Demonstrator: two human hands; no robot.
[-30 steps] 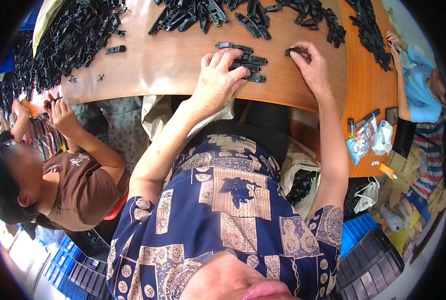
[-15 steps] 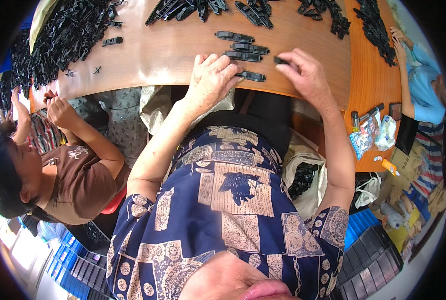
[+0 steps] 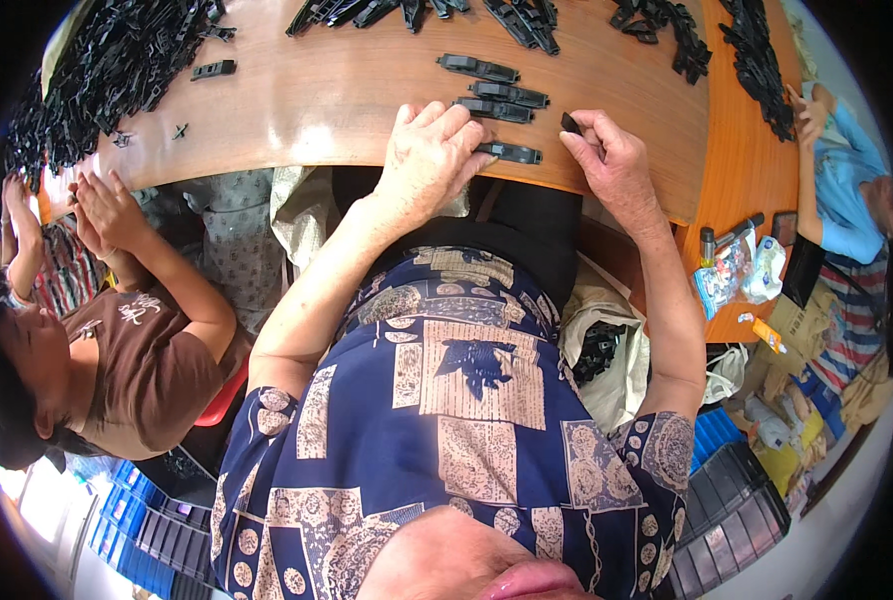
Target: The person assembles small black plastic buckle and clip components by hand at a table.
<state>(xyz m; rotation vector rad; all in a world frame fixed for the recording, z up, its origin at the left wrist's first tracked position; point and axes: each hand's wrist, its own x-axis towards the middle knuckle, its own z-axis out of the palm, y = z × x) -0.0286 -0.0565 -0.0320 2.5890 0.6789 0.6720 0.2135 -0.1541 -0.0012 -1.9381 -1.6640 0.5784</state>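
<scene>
At the near edge of the wooden table (image 3: 317, 140), my left hand (image 3: 429, 160) has its thumb and fingers closed on the left end of a slim black plastic part (image 3: 512, 152). That part lies flat, pointing right. My right hand (image 3: 612, 155) is a short way to its right, pinching a small dark piece (image 3: 571, 124) between thumb and fingertips. The two pieces do not touch. Just beyond my left fingers, a few more black parts (image 3: 510, 95) lie roughly parallel, one (image 3: 479, 68) set slightly farther off.
A large heap of black parts (image 3: 117, 90) covers the table's far left. More piles (image 3: 527, 20) line the far edge. One person (image 3: 147, 370) works at my left, another (image 3: 847, 190) at the far right. A sack of black parts (image 3: 607, 350) stands below; plastic packets (image 3: 732, 275) lie at right.
My right hand has tilted and turned the small dark piece, which now points more upward. The left hand keeps its place on the part. The whole view has shifted slightly.
</scene>
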